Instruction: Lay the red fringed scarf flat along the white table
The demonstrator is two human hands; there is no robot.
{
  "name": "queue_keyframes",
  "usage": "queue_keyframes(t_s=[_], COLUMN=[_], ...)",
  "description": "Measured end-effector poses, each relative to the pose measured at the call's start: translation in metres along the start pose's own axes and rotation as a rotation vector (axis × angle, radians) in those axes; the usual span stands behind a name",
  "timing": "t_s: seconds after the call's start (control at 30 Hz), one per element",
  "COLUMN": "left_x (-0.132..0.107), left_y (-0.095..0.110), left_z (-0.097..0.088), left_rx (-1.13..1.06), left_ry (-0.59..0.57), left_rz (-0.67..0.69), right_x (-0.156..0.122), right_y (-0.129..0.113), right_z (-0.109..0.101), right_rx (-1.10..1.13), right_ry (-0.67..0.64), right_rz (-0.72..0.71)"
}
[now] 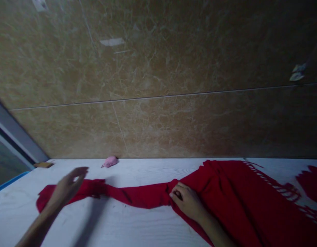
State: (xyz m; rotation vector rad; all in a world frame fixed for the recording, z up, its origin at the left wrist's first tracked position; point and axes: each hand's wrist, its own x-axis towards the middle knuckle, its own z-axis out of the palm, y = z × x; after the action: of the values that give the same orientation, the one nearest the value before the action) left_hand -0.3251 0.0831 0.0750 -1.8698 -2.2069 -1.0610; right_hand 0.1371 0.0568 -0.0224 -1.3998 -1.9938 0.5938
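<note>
A long red scarf (225, 192) with a fringed end lies across the white table (117, 226). It is bunched narrow toward the left and spread wide on the right. My right hand (187, 200) rests on the bunched middle of the scarf, fingers curled and gripping the cloth. My left hand (68, 187) hovers just above the scarf's left end, blurred by motion, fingers loosely bent and apart, holding nothing.
A small pink lump (110, 161) lies at the table's back edge against the brown marble wall (158, 79). A small tan object (44, 165) sits at the back left corner. A window frame (11, 137) runs down the left.
</note>
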Motion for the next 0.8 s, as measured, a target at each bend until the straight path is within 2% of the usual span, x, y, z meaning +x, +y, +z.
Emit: queue_keyframes(t_s=[0.07,0.13,0.23,0.33,0.4,0.47,0.57,0.63,0.7,0.8], left_x=[-0.023,-0.046,-0.072,-0.081,-0.081,-0.075,-0.057,-0.039,-0.018,0.016], left_y=[0.050,0.101,0.164,0.201,0.213,0.215,0.209,0.202,0.195,0.189], left_z=[0.042,0.080,0.121,0.141,0.147,0.151,0.154,0.154,0.154,0.154], left_rx=[-0.180,-0.276,-0.282,-0.096,0.019,0.016,-0.199,-0.365,-0.472,-0.493], left_ry=[-0.275,-0.455,-0.579,-0.686,-0.744,-0.784,-0.772,-0.720,-0.673,-0.648], left_rz=[0.119,0.260,0.387,0.403,0.426,0.432,0.386,0.337,0.282,0.259], right_x=[-0.004,-0.011,-0.024,-0.036,-0.042,-0.047,-0.053,-0.057,-0.061,-0.069], right_y=[-0.009,-0.019,-0.030,-0.037,-0.041,-0.045,-0.049,-0.046,-0.036,-0.010], right_z=[-0.004,-0.006,-0.002,0.009,0.015,0.017,0.021,0.030,0.049,0.094], right_rx=[-0.039,-0.058,-0.059,-0.058,-0.064,-0.085,-0.133,-0.157,-0.178,-0.214], right_ry=[-0.043,-0.079,-0.090,-0.057,-0.036,-0.030,-0.089,-0.150,-0.184,-0.166], right_rz=[0.036,0.057,0.073,0.060,0.024,-0.002,-0.037,-0.127,-0.279,-0.519])
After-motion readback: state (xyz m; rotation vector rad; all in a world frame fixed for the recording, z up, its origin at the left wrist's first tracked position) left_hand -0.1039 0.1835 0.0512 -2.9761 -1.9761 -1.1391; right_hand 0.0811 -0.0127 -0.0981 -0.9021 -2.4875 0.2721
